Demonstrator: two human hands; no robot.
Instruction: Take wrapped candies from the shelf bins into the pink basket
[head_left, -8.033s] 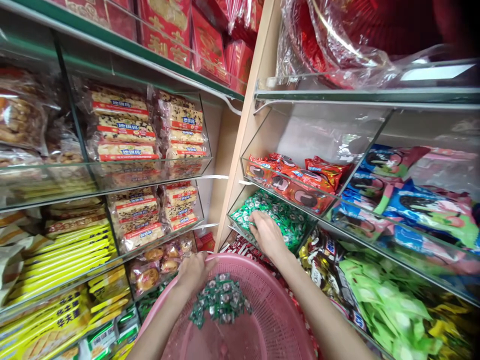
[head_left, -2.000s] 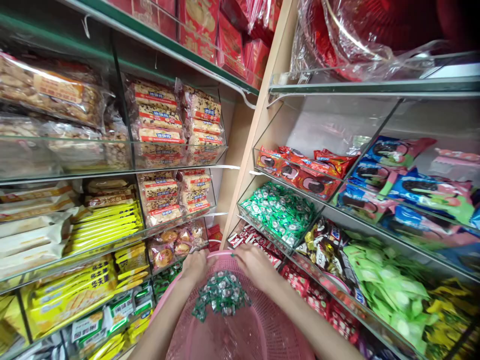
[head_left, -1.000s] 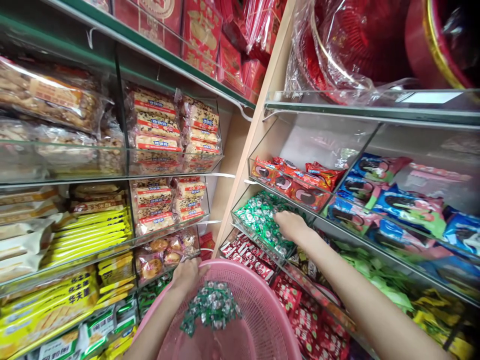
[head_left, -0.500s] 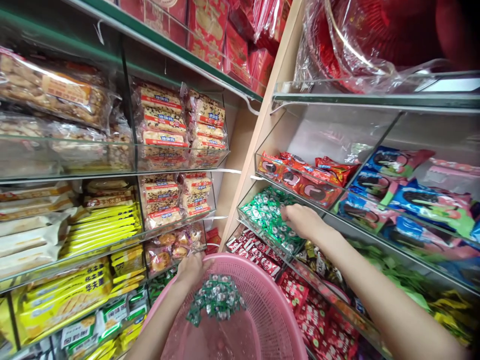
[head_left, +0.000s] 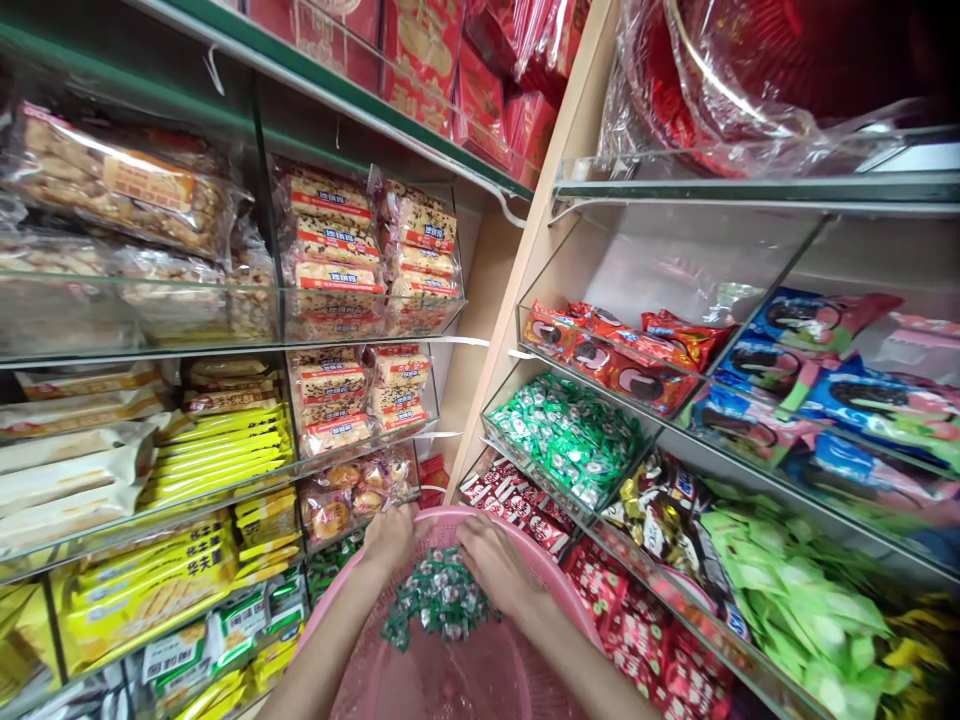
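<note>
A pink plastic basket (head_left: 559,585) is in front of me at the bottom centre. Inside it lies a pile of small green-wrapped candies (head_left: 442,595). My left hand (head_left: 390,540) is closed on the basket's far rim, left of the pile. My right hand (head_left: 491,560) is at the same rim, right of the pile. Its fingers are curled down at the rim, and their tips are partly hidden. Beyond the basket, a clear shelf bin holds many more green-wrapped candies (head_left: 566,430).
Glass shelves surround the basket. Yellow-wrapped snacks (head_left: 146,590) and packaged sesame bars (head_left: 337,240) fill the left side. On the right are red-wrapped snacks (head_left: 637,345), blue-and-pink packets (head_left: 795,330), green-wrapped sweets (head_left: 795,590) and red packets (head_left: 630,610). A wooden upright (head_left: 529,250) divides the shelves.
My right hand has left the bin of green candies and come down and left to the basket rim. My left hand stays on the rim. The view has shifted slightly.
</note>
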